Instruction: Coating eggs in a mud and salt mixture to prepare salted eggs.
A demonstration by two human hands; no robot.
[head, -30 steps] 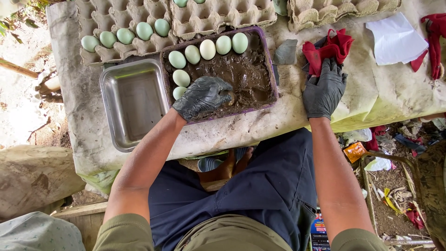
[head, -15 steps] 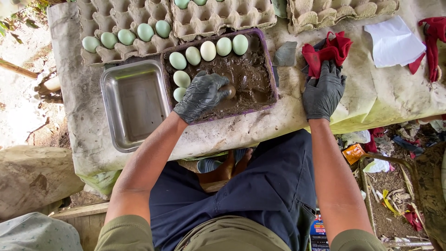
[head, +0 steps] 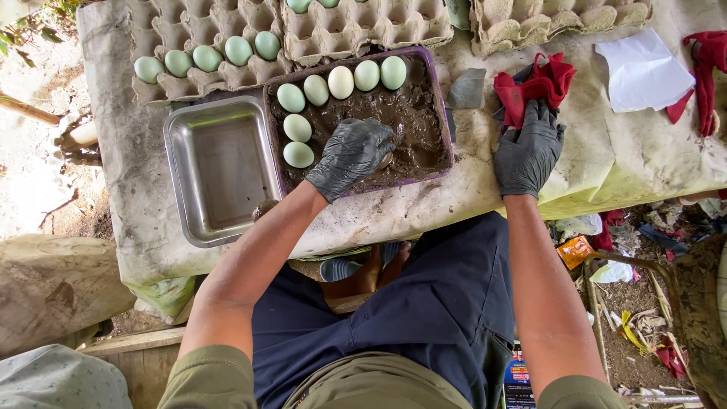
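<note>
Centrally, left hand (head: 350,155) inside mud tray (head: 445,113)

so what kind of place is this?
Likely an outdoor, makeshift egg-coating bench. A purple tray of dark mud holds pale green eggs, grey pulp egg cartons sit behind on a cloth-covered table, and bare littered ground lies below. The left hand is in the mud.

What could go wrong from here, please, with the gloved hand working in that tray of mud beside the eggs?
The left hand presses in the mud tray close to the loose eggs; a careless sweep might crack one. The tray sits near the table edge, so hard pressing might tip it. The right hand rests by the red cloth, which a muddy glove could soil.
</note>
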